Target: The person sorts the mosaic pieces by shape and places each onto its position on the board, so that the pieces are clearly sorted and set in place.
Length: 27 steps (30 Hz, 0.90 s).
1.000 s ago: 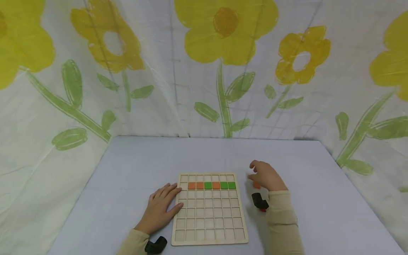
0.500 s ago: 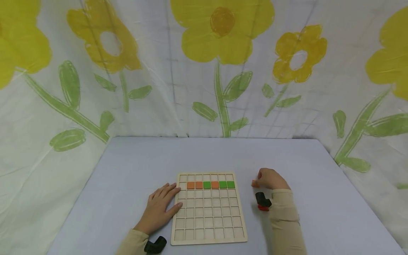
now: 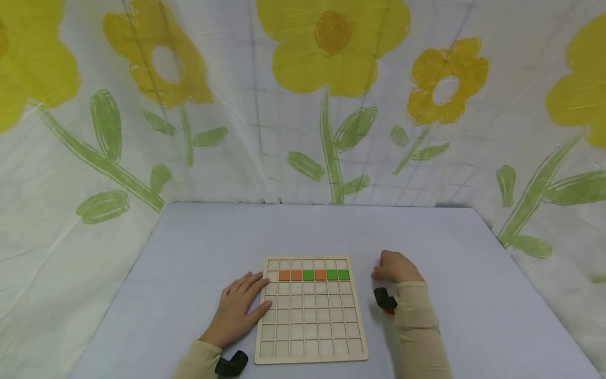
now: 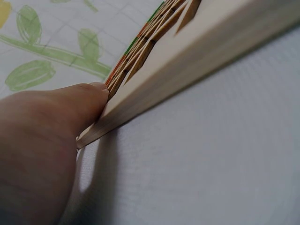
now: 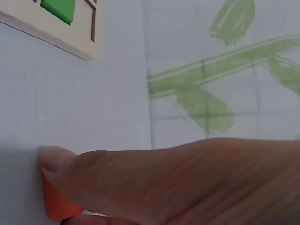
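A pale wooden grid board (image 3: 310, 332) lies on the table, with a row of orange tiles (image 3: 290, 275) and green tiles (image 3: 338, 275) in its second row from the top. My left hand (image 3: 239, 302) rests along the board's left edge, fingers spread and thumb on the frame; the left wrist view shows the thumb (image 4: 89, 101) at the rim. Right of the board, my right hand (image 3: 396, 267) pinches an orange tile (image 5: 58, 201) between thumb and finger, low at the table. Most of that tile is hidden by the hand in the head view.
A red piece (image 3: 390, 311) shows partly beneath the black wrist camera (image 3: 385, 298) on the right arm. Another black camera (image 3: 232, 363) sits at the left wrist. Behind the white table (image 3: 213, 226) hangs a flower-printed curtain (image 3: 246, 131).
My right hand has come down from above the orange tile, and its parted fingers have closed on it. The left hand and the board have stayed in place.
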Available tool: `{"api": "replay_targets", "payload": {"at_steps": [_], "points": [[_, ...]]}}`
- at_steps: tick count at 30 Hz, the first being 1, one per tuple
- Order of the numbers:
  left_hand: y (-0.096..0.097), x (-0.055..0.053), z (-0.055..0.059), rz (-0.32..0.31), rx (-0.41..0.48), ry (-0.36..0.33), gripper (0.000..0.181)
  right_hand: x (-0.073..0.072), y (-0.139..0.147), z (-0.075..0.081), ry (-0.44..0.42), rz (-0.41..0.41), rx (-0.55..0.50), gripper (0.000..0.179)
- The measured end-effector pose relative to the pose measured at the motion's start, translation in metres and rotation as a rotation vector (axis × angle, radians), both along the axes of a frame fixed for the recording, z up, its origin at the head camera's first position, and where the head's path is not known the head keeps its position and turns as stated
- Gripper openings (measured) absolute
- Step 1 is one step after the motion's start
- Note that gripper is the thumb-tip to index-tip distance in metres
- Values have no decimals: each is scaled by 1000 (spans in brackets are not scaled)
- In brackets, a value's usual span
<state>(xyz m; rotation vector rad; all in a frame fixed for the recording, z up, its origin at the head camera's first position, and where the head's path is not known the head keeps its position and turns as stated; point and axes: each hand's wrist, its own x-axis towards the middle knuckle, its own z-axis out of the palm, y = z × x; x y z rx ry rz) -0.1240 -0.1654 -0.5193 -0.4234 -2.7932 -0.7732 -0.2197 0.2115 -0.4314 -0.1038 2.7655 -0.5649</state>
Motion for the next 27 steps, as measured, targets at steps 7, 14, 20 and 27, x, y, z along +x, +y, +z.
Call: {"api": "replay_targets", "payload": {"at_steps": [7, 14, 20, 27], "points": [[-1, 0, -1, -1, 0, 7, 53, -3, -8, 0, 5, 43, 46, 13], [-2, -1, -2, -9, 4, 25, 53, -11, -23, 1, 108, 113, -45, 22], [-4, 0, -1, -6, 4, 21, 53, -12, -49, 4, 154, 193, -142, 23], [-1, 2, 2, 0, 6, 3, 53, -3, -86, -2, 227, 344, -191, 13]]}}
